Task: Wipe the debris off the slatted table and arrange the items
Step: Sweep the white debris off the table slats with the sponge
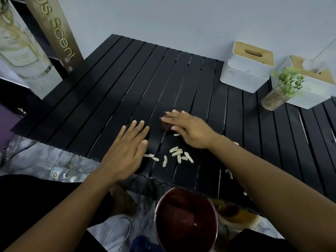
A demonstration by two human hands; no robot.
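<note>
A black slatted table (127, 84) fills the middle of the view. Several pale, puffy snack pieces (179, 155) lie scattered near its front edge, and a few more (230, 173) lie farther right beside my right forearm. My left hand (125, 151) rests flat on the slats with its fingers straight, just left of the debris. My right hand (189, 130) presses down on a dark sponge or cloth (166, 125), mostly hidden under the fingers, just behind the debris.
A dark red bin (185, 220) stands on the floor below the table's front edge. Two white tissue boxes with wooden lids (245, 68) (309, 86) and a small potted plant (280, 91) sit at the back right. A tall printed box (23, 48) stands at the left. A plastic bottle (54, 171) lies on the floor.
</note>
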